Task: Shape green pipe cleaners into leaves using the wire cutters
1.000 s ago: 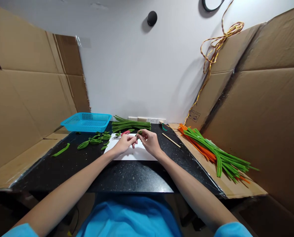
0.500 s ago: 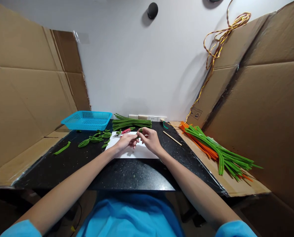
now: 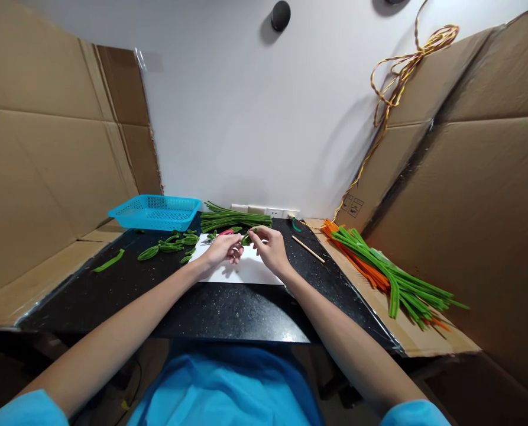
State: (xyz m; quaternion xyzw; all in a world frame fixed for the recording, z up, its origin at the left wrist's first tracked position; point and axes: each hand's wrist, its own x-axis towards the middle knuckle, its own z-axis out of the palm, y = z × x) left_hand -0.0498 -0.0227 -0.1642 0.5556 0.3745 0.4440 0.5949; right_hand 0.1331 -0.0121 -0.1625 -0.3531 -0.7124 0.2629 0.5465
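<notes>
Right hand [image 3: 270,247] pinches small green piece [image 3: 246,239] between fingertips; left hand [image 3: 219,251] has fingertips at its left end, cannot tell if gripping. Piece sits above white paper [image 3: 241,273], toward far edge. Red-handled tool [image 3: 226,232] at paper's far edge, partly behind left hand. Green loops [image 3: 149,252] left of paper. Blue basket [image 3: 157,222] beyond paper, to left. Green stems [image 3: 235,222] bundled just beyond paper. Wooden stick [image 3: 308,249] right of paper; orange strips [image 3: 362,264] and bright green strips [image 3: 394,269] farther right.
</notes>
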